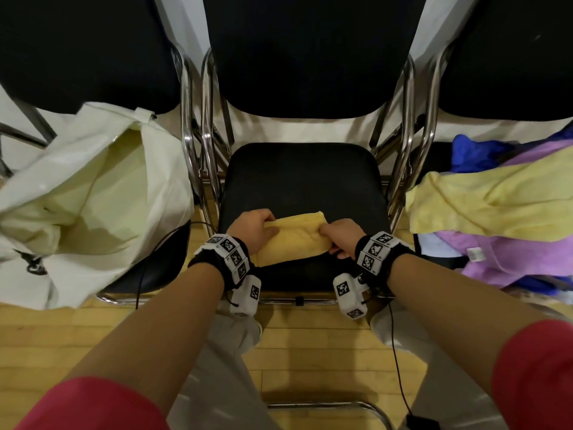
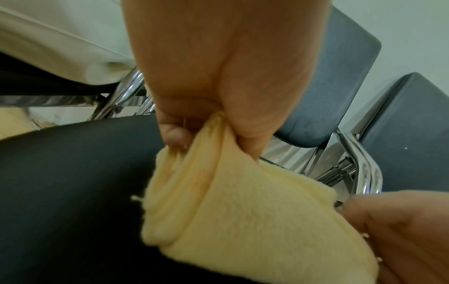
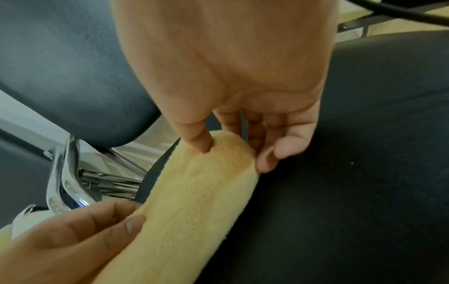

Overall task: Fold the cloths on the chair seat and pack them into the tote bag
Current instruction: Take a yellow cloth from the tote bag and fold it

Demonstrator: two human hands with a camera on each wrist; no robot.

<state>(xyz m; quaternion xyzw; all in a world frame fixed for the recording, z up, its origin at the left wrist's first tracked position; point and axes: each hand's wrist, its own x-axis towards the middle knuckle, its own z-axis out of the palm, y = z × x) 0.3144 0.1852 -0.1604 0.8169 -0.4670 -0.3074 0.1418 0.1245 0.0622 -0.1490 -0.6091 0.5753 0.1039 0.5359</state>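
Two bare forearms reach forward from red sleeves (image 1: 533,373). A folded yellow cloth (image 1: 291,238) is held at both ends over the front of the black chair seat (image 1: 305,181). Its left end is pinched in the grip of the left hand (image 1: 252,229), thumb pressed against curled fingers (image 2: 173,134). Its right end is pinched by the right hand (image 1: 339,235), thumb on top, fingers (image 3: 269,157) curled beneath. A white tote bag (image 1: 77,187) gapes open on the left chair. Loose cloths (image 1: 496,212) are heaped on the right chair.
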